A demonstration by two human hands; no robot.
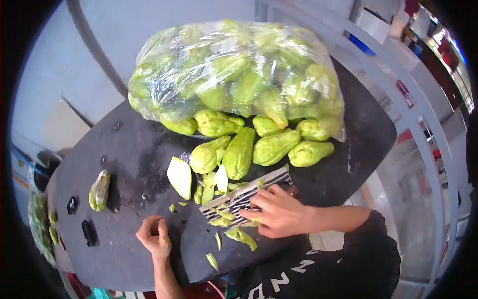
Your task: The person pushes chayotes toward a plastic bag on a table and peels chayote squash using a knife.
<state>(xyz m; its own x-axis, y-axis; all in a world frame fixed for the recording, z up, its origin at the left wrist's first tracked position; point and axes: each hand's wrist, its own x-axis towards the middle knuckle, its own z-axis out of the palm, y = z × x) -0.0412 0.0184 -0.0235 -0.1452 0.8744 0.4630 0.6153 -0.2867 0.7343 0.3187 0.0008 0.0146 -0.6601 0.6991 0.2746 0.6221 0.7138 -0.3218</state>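
Observation:
My left hand [153, 236] rests near the front of the dark table, its fingers curled in; nothing shows in them, and a small green bit clings near the thumb. My right hand [279, 211] is bent down over a black-and-white striped board [236, 202], fingers closed low among green chayote peelings [222, 215]; what they grip is hidden. More peelings [241, 238] lie at the board's near edge. Beyond the board sit several whole chayotes [239, 153]. Left of them is a pale flat cut slice [179, 178].
A large clear plastic bag [234, 74] full of chayotes covers the table's back. One browned chayote [100, 190] lies at the left, near two small black objects [89, 232]. Another bag of green produce [40, 226] stands off the table's left side. A metal railing [418, 129] runs along the right.

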